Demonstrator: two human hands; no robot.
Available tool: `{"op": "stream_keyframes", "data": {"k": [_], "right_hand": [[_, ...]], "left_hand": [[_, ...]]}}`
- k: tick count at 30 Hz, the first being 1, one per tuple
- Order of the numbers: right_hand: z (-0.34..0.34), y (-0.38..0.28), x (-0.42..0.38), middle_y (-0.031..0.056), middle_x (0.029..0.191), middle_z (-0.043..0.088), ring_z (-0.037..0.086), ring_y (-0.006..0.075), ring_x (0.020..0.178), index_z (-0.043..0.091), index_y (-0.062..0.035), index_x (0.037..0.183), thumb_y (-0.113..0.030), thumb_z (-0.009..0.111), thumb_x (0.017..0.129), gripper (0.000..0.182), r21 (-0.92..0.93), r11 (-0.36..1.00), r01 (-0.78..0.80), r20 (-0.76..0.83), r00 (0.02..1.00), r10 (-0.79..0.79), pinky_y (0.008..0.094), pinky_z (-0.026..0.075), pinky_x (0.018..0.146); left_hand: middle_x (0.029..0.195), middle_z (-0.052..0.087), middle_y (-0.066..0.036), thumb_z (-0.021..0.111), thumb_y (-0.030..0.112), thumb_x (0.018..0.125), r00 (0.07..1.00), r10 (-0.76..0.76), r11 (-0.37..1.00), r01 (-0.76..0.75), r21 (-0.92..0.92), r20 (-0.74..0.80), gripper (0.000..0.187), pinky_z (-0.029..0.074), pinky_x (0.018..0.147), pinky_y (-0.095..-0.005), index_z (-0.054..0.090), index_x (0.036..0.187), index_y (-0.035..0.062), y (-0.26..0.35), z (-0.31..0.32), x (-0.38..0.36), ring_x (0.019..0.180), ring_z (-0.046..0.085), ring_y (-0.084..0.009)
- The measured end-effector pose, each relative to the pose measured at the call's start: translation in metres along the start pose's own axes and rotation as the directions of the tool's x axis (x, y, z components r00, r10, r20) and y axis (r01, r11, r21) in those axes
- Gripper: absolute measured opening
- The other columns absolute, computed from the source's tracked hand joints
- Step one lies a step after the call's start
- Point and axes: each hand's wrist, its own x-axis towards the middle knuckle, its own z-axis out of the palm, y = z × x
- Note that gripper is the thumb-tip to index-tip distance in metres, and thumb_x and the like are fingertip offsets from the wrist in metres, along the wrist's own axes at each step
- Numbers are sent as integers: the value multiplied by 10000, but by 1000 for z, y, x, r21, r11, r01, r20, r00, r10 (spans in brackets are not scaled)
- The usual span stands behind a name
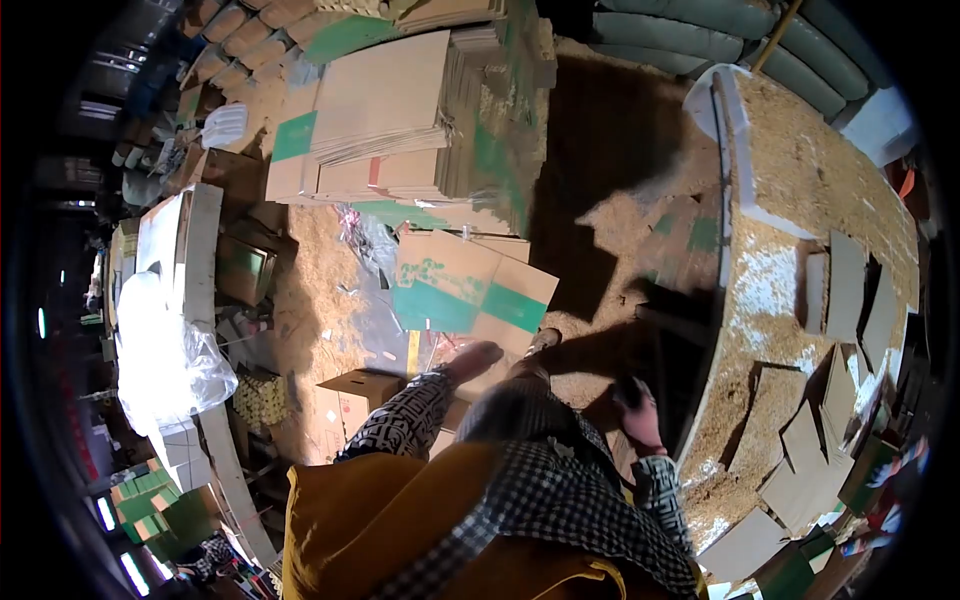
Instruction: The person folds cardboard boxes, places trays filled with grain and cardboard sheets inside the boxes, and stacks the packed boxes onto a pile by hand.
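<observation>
My left hand (477, 360) reaches forward in front of my body, near the lower edge of a flattened cardboard box with a green print (445, 285); its fingers are too blurred to make out. My right hand (640, 415) is at my right side, wrapped round a dark object (630, 392) that I cannot identify. The flattened box leans against a tall stack of flat cardboard (385, 95). An open-topped brown box (355, 400) stands left of my left sleeve.
A long table strewn with sawdust (800, 150) and cardboard pieces (845, 290) runs along the right. Clear plastic (170, 350) covers a bench at the left. Sawdust (325, 300) lies on the floor. Another person's hands (900, 465) show at the far right.
</observation>
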Motion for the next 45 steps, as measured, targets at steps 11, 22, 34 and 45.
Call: {"op": "stream_keyframes", "data": {"k": [11, 22, 34, 45], "right_hand": [[232, 133, 143, 153, 1225, 560, 542, 226, 1100, 450, 40, 1278, -282, 792, 730, 722, 92, 890, -446, 518, 785, 340, 355, 459, 911], [428, 162, 341, 178, 1323, 484, 537, 322, 1137, 278, -73, 1442, 115, 637, 768, 786, 862, 42, -506, 507, 861, -44, 398, 447, 1005], [339, 96, 218, 110, 1127, 622, 615, 215, 1001, 407, -33, 1329, -8, 762, 720, 706, 689, 106, -717, 660, 681, 318, 353, 496, 916], [161, -46, 128, 117, 1222, 571, 533, 211, 1129, 316, -65, 1429, -145, 828, 658, 929, 708, 495, -504, 435, 863, 257, 344, 449, 951]], "left_hand": [[1356, 458, -261, 591, 577, 847, 628, -564, 824, 391, -410, -536, 868, 394, 990, -397, 332, 1409, -32, -246, -92, 76, 1212, 485, -312], [1361, 383, -116, 399, 761, 823, 610, -692, 555, 106, -825, -387, 948, 329, 991, -415, 206, 1474, 99, -433, -206, 151, 1213, 391, -294], [1472, 203, -62, 486, 805, 738, 599, -800, 115, 102, -988, -31, 967, 455, 822, -568, 110, 1493, 331, -357, -101, 76, 1066, 411, -410], [1538, 178, -111, 553, 541, 850, 862, -358, 874, 175, -453, -358, 926, 224, 1098, -489, 75, 1500, 86, -270, -141, -81, 1386, 210, -299]]}}
